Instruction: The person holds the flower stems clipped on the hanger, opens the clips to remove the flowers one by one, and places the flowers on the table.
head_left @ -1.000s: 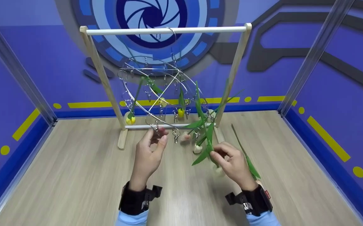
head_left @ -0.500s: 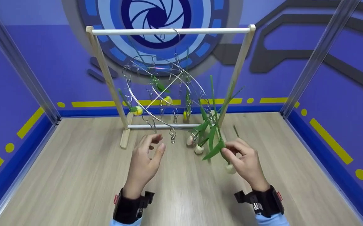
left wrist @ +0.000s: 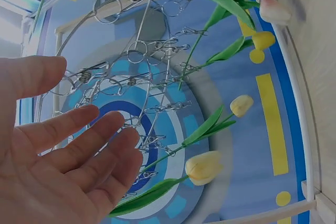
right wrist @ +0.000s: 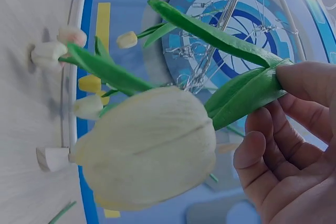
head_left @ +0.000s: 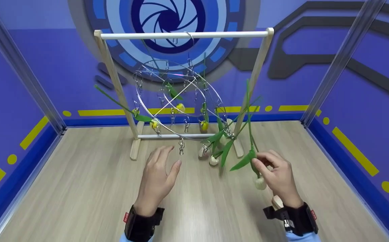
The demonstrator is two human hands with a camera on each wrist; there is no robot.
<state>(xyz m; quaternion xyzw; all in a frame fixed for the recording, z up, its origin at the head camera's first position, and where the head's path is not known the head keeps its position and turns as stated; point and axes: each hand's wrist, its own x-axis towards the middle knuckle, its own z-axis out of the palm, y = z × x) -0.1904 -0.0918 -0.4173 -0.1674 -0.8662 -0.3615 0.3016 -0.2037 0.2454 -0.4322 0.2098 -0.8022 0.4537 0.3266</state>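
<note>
My right hand (head_left: 276,171) pinches the green stem of an artificial white tulip (head_left: 260,183) between thumb and fingers. Its bloom points down and fills the middle of the right wrist view. My left hand (head_left: 157,178) holds nothing; its fingers are spread apart near a metal clip (head_left: 181,148) at the front of a round wire clip hanger (head_left: 144,105). Yellow tulips hang bloom-down from the hanger, one at the left (head_left: 154,124) and another (head_left: 204,125) farther right. On its right side hang a white tulip (head_left: 214,160) and a pinkish one (head_left: 202,151).
The hanger hooks over the white top bar (head_left: 214,34) of a wooden rack, whose left foot (head_left: 135,149) stands on the wood-grain table (head_left: 80,188). Another tulip (head_left: 277,202) lies on the table, partly hidden by my right hand. Blue-purple panels (head_left: 46,74) enclose the table.
My left hand has drawn back from the hanger's clip and opened wider. The right hand has moved right with its white tulip. The hanger has turned, swinging the left yellow tulip.
</note>
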